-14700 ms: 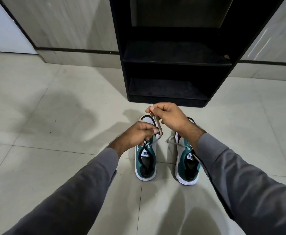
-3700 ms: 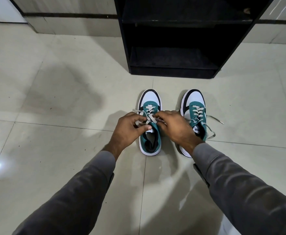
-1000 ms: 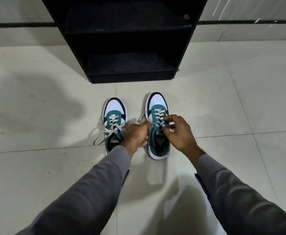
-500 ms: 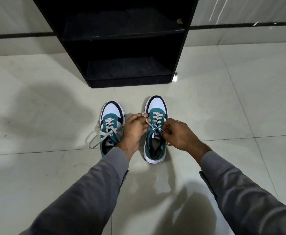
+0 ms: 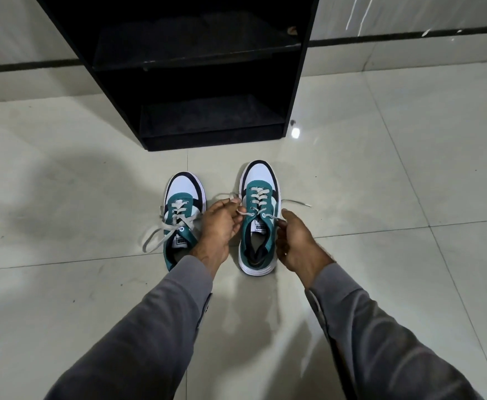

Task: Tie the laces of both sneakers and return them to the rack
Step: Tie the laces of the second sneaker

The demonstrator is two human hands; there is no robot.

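Sneakers side by side on the floor just in front of the rack (image 5: pixel 297 82), toes toward it; the right sneaker (image 5: pixel 258 226) sits between both hands. Left hand (image 5: pixel 217 229) pinches one lace end (image 5: pixel 222 196), right hand (image 5: pixel 295 241) pinches the other lace end (image 5: pixel 294 202) beside the top eyelet. Laces look soft, flat and limp, so hold near the eyelets. Left sneaker (image 5: pixel 180 215) already looks knotted

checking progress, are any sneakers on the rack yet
No, both sneakers, left and right, stand on the floor before the rack.
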